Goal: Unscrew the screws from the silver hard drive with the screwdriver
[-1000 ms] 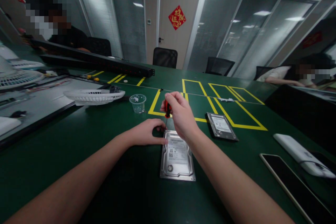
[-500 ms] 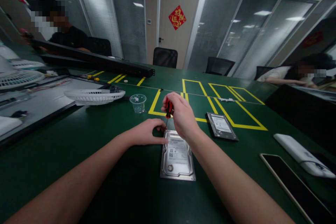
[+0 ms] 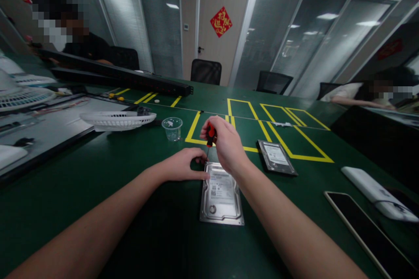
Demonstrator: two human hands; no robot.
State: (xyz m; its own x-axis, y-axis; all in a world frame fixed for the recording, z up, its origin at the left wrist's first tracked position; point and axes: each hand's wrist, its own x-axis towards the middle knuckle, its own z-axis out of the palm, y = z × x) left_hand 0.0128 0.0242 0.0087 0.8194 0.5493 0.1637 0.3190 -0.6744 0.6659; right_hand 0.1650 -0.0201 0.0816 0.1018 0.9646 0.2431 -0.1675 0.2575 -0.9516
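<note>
right hand (image 3: pixel 227 144): clenched around the handle of a red-and-black screwdriver (image 3: pixel 210 134).
screwdriver: near upright, slight tilt, thin shaft pointing down at the far left corner of the hard drive (image 3: pixel 222 198). tip contact too small to tell.
left hand (image 3: pixel 183 165): thumb out, on the drive's left edge by the label; fingers curled by the far left corner, close to the shaft. can't tell if the fingertips pinch anything.
hard drive: flat on the green table (image 3: pixel 157 235), label up, between the forearms. near corners uncovered, far right corner behind the right hand.
cup (image 3: pixel 172 130): clear, upright, beyond the left hand, small bits visible in it.
second drive (image 3: pixel 276 157): flat, right of the right hand, label up, apart from the first.
tape (image 3: pixel 310 158): yellow outlines on the table, running toward its far edge.
white scraps (image 3: pixel 282 124): on the tape grid, beyond the second drive.
right side: dark-screened phone (image 3: pixel 369 235), white device (image 3: pixel 376 192) with a dark cord just beyond it.
left side: white grille (image 3: pixel 118 120) left of the cup; long black bar (image 3: pixel 131 79) further toward the far edge.
far edge: chair (image 3: pixel 206 72) behind it, a person seated at each side.
</note>
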